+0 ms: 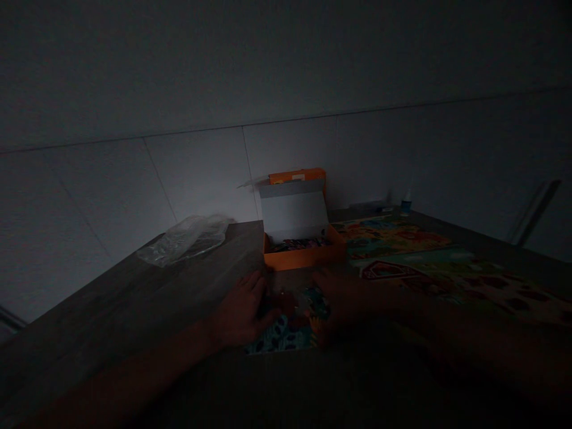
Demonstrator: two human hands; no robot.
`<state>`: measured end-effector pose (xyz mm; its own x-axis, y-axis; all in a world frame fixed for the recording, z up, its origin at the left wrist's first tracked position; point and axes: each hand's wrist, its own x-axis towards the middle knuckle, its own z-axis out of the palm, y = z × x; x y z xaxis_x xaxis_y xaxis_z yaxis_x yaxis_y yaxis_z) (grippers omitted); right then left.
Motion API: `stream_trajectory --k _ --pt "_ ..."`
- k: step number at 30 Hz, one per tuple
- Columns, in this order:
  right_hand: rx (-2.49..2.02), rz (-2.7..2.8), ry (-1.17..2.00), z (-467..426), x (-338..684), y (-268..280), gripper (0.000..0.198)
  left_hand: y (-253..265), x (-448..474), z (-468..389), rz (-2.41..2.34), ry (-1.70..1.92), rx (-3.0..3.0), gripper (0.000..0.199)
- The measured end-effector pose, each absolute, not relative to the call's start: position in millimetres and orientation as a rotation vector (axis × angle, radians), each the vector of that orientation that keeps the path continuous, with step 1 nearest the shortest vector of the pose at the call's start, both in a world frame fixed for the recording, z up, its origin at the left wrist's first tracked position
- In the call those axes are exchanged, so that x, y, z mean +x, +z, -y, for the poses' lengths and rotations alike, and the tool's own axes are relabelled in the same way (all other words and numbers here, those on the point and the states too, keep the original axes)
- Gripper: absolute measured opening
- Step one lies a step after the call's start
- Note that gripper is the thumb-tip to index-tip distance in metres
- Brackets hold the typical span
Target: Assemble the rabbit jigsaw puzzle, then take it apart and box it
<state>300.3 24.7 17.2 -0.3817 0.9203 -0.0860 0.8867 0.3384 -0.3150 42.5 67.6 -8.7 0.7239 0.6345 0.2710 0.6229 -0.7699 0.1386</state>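
In dim light, my left hand (243, 310) lies low on the table with its fingers stretched out and the thumb apart. It rests at the left edge of a colourful patterned picture sheet (286, 336), teal with dark spots at its near side. My right hand (342, 301) is dark and smeared at the right side of the same picture. A small glossy teal-and-yellow patch (317, 304) shows beside its fingers; whether the hand grips it is hidden. Just beyond both hands stands an open orange box (306, 259) with its white-lined lid raised and several dark, colourful pieces inside.
A crumpled clear plastic bag (187, 238) lies at the back left of the grey table (187, 298). Large colourful printed sheets (402, 235) spread over the right side. Another orange box (319, 174) stands behind the lid, and a small bottle (406, 202) is near the wall.
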Motion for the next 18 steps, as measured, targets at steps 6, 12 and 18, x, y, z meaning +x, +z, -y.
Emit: stream_trajectory --k 6,12,18 --pt "-1.623 2.341 0.630 -22.2 298.6 16.5 0.085 -9.3 41.8 -64.9 -1.041 0.527 2.721 0.026" --pt "-1.507 2.068 0.399 -22.8 284.9 -9.2 0.028 -12.1 37.0 -71.4 -0.902 0.611 2.564 0.015" --pt "-1.166 1.923 0.178 -23.3 282.1 -22.3 0.038 -16.9 34.1 -88.3 -0.780 0.771 2.099 0.020"
